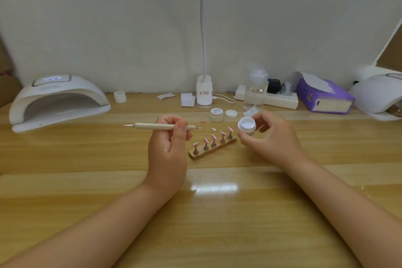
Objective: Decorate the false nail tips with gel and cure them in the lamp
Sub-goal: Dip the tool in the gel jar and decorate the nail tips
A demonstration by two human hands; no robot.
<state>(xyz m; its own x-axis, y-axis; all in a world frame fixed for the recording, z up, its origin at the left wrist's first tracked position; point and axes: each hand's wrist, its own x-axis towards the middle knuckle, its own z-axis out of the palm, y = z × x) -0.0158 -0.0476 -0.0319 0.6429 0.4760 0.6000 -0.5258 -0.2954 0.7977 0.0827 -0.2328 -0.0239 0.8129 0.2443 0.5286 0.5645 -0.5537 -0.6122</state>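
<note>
While the five pink nail tips [213,137] perch on pegs in the wooden holder [212,149] between both sets of fingers, they look light and easily knocked; better gripped by the holder. Left hand [168,137] pinches the dotting pen [162,126]; right hand [269,135] grips the open gel pot [247,125].

A home nail-art workstation: a wood-grain desk [87,180] set against a plain white wall, lit by a clip-on desk lamp [204,91]. A white UV nail lamp [58,100] sits far left, with small gel pots [120,96], a power strip [280,99] and a purple tissue box [324,98] along the back.
</note>
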